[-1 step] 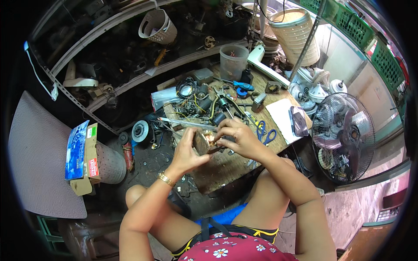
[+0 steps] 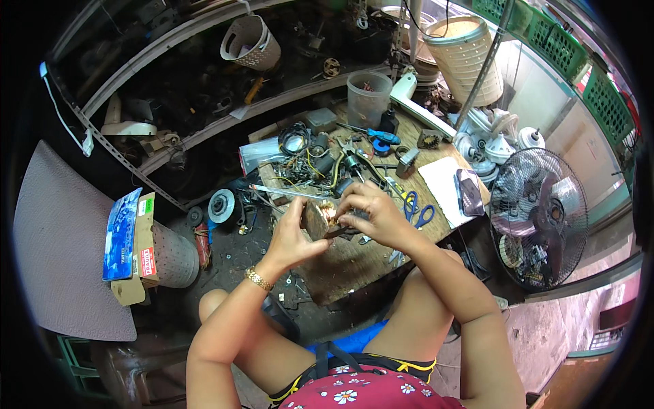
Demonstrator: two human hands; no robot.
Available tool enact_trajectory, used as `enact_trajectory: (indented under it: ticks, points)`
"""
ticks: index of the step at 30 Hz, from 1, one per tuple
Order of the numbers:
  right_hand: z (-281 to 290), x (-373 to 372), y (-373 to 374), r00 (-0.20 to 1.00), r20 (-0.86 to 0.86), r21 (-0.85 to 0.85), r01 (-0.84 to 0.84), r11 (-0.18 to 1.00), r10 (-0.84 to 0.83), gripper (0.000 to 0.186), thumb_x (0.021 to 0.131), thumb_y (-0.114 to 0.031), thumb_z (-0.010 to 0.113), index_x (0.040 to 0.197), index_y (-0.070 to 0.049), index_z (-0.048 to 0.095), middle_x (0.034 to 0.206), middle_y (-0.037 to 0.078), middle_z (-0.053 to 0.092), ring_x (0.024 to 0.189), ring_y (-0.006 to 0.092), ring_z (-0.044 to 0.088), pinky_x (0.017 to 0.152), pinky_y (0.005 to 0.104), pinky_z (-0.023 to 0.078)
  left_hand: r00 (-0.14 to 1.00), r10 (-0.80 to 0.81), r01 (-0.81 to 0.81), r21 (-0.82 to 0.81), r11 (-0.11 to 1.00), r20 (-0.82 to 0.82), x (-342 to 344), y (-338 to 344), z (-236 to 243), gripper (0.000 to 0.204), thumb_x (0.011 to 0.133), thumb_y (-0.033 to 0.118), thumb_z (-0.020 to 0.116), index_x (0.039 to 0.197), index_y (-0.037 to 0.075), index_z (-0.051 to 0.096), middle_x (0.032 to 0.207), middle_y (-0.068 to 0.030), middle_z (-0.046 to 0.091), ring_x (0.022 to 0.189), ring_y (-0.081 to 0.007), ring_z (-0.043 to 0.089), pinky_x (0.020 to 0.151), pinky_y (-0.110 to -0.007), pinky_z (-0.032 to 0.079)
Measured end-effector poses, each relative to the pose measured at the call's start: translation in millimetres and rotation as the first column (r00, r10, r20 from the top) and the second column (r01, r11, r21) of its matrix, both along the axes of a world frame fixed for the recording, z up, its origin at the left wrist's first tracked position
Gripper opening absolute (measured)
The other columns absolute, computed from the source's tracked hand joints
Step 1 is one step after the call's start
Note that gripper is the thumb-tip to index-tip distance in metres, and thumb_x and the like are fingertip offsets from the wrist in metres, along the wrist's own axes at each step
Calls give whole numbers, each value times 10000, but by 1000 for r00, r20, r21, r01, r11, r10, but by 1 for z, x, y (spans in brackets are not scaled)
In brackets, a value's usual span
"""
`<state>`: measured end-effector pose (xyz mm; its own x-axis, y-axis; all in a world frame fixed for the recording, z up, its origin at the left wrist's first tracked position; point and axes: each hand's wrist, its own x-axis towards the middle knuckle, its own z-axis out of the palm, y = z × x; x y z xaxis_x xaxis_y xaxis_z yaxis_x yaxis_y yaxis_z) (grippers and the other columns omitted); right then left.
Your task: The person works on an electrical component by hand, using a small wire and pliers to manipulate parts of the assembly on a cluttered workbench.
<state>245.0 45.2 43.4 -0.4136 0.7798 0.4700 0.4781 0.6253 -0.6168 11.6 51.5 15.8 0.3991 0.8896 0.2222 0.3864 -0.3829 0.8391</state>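
Note:
Over the near part of the wooden table (image 2: pixel 327 283), my left hand (image 2: pixel 286 237) grips a squarish, brownish metal piece with shiny copper-coloured wire inside, like a motor stator (image 2: pixel 314 222). Its thumb lies along the lower edge and its fingers along the far side. My right hand (image 2: pixel 371 213) is closed at the opposite side, fingertips pinched at the copper-coloured part. A dark strip (image 2: pixel 336 233) shows below those fingertips; whether they hold it or the wire is hidden. Just beyond the hands lie a pale metal strip (image 2: pixel 283 191), pliers (image 2: pixel 347 147) and a screwdriver with a blue handle (image 2: pixel 383 136).
Blue-handled scissors (image 2: pixel 420 211) lie right of my right hand. Farther right, a phone (image 2: pixel 469 192) rests on a white sheet (image 2: pixel 439 180). Tangled wires and metal parts (image 2: pixel 300 170) cover the table's left. A caged fan (image 2: pixel 538 218) stands right; a cardboard box (image 2: pixel 144 238) tops a bin left.
The whole view has shifted very slightly. Both hands keep the same hold on the stator-like piece.

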Motion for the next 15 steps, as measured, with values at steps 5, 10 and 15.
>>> enact_trajectory:
  ticks: [5, 10, 15]
  points:
    - [34, -22, 19, 999, -31, 90, 10, 996, -7, 135, 793, -121, 765, 890, -66, 688, 967, 62, 593, 930, 265, 528, 839, 381, 435, 990, 38, -55, 119, 991, 136, -16, 20, 19, 740, 607, 205, 869, 1217, 0, 503, 1126, -125, 610, 1047, -223, 615, 937, -343, 492]
    - [47, -30, 35, 1000, 1, 105, -19, 994, 19, 141, 788, -120, 756, 880, -52, 673, 966, 80, 566, 925, 277, 501, 847, 395, 416, 937, 27, -33, 10, 999, 349, -14, 25, 26, 734, 623, 164, 863, 1237, -9, 500, 1125, -85, 592, 1051, -152, 584, 954, -309, 480]
    - [43, -44, 40, 1000, -8, 127, -26, 992, 27, 145, 782, -121, 761, 888, -58, 683, 938, 84, 550, 904, 277, 493, 809, 378, 422, 909, 9, -40, 66, 997, 417, -20, 35, 19, 767, 648, 210, 867, 1278, -15, 493, 1160, -95, 595, 1069, -165, 594, 949, -313, 483]
